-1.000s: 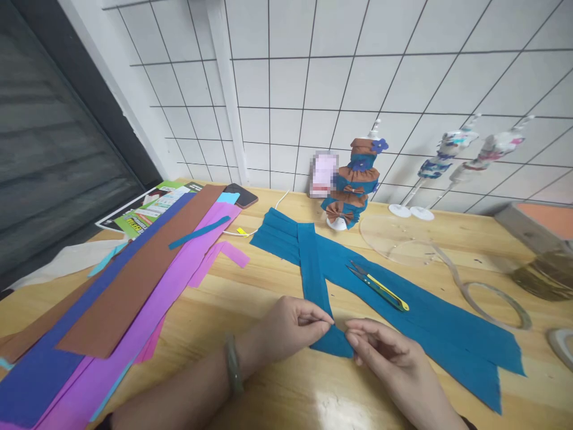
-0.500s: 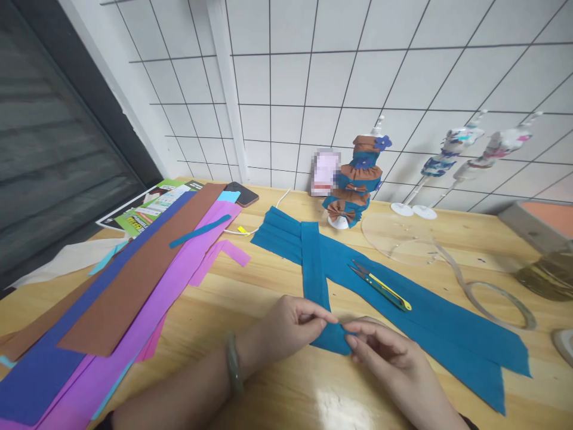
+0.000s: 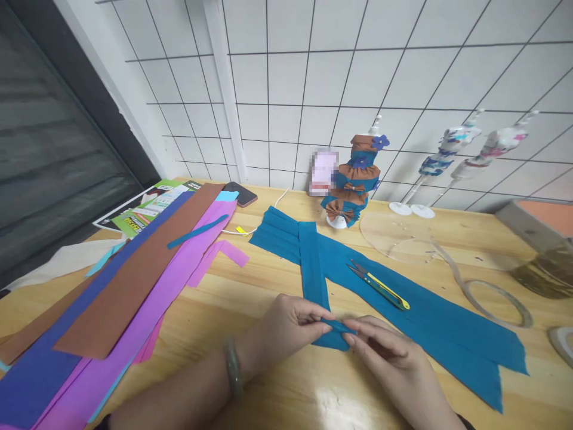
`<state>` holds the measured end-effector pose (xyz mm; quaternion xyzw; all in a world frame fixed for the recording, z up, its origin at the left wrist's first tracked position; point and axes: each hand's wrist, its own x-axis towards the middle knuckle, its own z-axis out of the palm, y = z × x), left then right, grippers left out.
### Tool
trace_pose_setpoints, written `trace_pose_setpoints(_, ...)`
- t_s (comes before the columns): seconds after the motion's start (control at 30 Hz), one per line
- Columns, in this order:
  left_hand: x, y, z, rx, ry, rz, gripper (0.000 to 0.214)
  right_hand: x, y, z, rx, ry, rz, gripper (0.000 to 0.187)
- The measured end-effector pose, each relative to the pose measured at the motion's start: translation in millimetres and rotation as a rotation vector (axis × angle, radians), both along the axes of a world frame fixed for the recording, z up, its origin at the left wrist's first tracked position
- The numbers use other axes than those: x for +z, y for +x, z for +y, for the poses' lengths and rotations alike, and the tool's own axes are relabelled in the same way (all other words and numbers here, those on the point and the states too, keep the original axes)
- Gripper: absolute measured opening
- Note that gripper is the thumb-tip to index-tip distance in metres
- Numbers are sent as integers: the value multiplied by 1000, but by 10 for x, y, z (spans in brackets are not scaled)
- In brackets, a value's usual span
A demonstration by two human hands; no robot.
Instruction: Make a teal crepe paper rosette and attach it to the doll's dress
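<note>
A narrow teal crepe paper strip (image 3: 314, 269) runs toward me across a wider teal sheet (image 3: 430, 304). Its near end is pinched between both hands and shows a fold along the edge. My left hand (image 3: 293, 325), with a bangle on the wrist, grips the fold's left side between thumb and fingers. At the right side of that fold, my right hand (image 3: 389, 352) pinches with thumb and forefinger. Thread snips (image 3: 379, 285) with yellow and green handles lie on the wider sheet, just beyond my right hand.
Brown (image 3: 138, 275), blue and purple strips are layered at the left over printed leaflets. A phone (image 3: 242, 194) lies behind them. A small dress form (image 3: 353, 179) in teal and brown stands by the tiled wall. Tape (image 3: 501, 301) and a box (image 3: 537, 221) are at right.
The fold at the strip's near end now stands out more, with a raised edge between my fingertips. Both hands keep their pinch in nearly the same place. The view has shifted slightly.
</note>
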<state>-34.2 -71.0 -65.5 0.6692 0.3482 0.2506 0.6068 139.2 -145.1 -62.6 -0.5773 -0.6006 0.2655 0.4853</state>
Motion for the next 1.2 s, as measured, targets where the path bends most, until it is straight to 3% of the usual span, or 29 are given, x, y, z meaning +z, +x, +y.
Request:
trace_pose_setpoints(0.3, 64, -14, 21, 28, 287, 91, 18, -17, 2, -10, 26, 38, -69, 12)
trace_pose_setpoints(0.9, 109, -3, 33, 4, 333, 52, 14, 55, -12, -9, 67, 5, -178, 10)
trace_pose_setpoints(1.0, 106, 2, 28, 17, 267, 4, 13, 57, -14, -12, 64, 6, -165, 11)
trace_pose_setpoints(1.2, 63, 1, 3, -7, -50, -2, 16, -35, 3, -42, 14, -72, -115, 13)
